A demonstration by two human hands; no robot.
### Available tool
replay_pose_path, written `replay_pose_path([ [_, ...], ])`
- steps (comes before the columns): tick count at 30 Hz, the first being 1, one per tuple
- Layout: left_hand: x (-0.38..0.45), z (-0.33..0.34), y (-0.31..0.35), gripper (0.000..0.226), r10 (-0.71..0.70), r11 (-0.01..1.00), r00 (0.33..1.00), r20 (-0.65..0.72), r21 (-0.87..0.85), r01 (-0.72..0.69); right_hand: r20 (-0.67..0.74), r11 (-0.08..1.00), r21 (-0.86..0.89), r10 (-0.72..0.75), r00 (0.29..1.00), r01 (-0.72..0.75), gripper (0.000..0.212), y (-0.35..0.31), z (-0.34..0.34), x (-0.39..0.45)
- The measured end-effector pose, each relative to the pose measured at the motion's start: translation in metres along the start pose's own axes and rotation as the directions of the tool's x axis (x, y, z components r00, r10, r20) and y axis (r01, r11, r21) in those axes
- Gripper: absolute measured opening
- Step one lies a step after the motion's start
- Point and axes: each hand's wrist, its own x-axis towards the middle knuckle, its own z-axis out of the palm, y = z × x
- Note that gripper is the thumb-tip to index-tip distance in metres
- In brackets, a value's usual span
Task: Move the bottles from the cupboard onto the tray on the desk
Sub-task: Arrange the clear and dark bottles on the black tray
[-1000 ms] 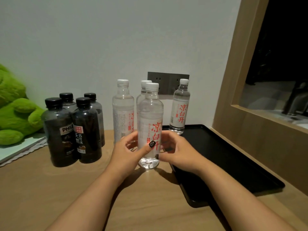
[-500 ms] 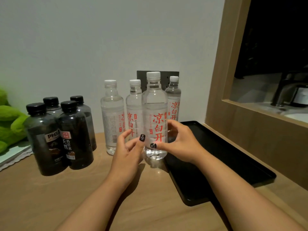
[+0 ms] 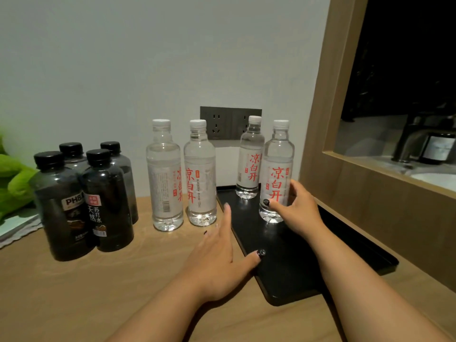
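A black tray [image 3: 296, 267] lies on the wooden desk at the right. Two clear water bottles with red lettering stand on it: one at the back [image 3: 249, 159], and a nearer one [image 3: 277, 164] that my right hand [image 3: 296, 211] grips low on its body. My left hand [image 3: 219, 253] hovers with fingers spread over the tray's left rim, holding nothing. Two more clear bottles [image 3: 164, 176] [image 3: 199, 174] stand on the desk left of the tray. Several dark bottles with black caps [image 3: 103, 201] are grouped further left.
A grey socket panel [image 3: 222, 122] is on the wall behind the bottles. A wooden frame [image 3: 328, 107] rises right of the tray. A green plush toy [image 3: 12, 178] and a paper [image 3: 17, 223] lie at the far left.
My right hand carried the clear bottle rightward and set it on the tray beside the back bottle. My left hand let go of it and opened over the tray's left rim.
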Motion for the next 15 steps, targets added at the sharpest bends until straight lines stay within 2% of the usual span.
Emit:
replay_pose_path([
  [4, 0.005, 0.003, -0.003, 0.098, -0.012, 0.994, 0.999, 0.039, 0.108, 0.008, -0.071, 0.995, -0.059, 0.072, 0.995, -0.076, 0.069, 0.010, 0.010, 0.009],
  [8, 0.013, 0.005, -0.007, 0.099, -0.065, 0.990, 0.996, 0.053, 0.126, 0.058, 0.019, 0.987, -0.123, 0.109, 0.994, -0.106, 0.058, 0.018, 0.014, 0.034],
  [11, 0.014, 0.004, -0.007, 0.090, -0.063, 0.988, 0.996, 0.066, 0.143, 0.053, 0.051, 0.967, -0.193, 0.182, 0.982, -0.169, 0.050, 0.025, 0.016, 0.056],
  [15, 0.013, 0.000, -0.005, 0.081, -0.051, 0.985, 0.995, 0.080, 0.166, 0.037, -0.021, 0.958, -0.175, 0.226, 0.974, -0.226, 0.066, 0.036, 0.028, 0.070],
])
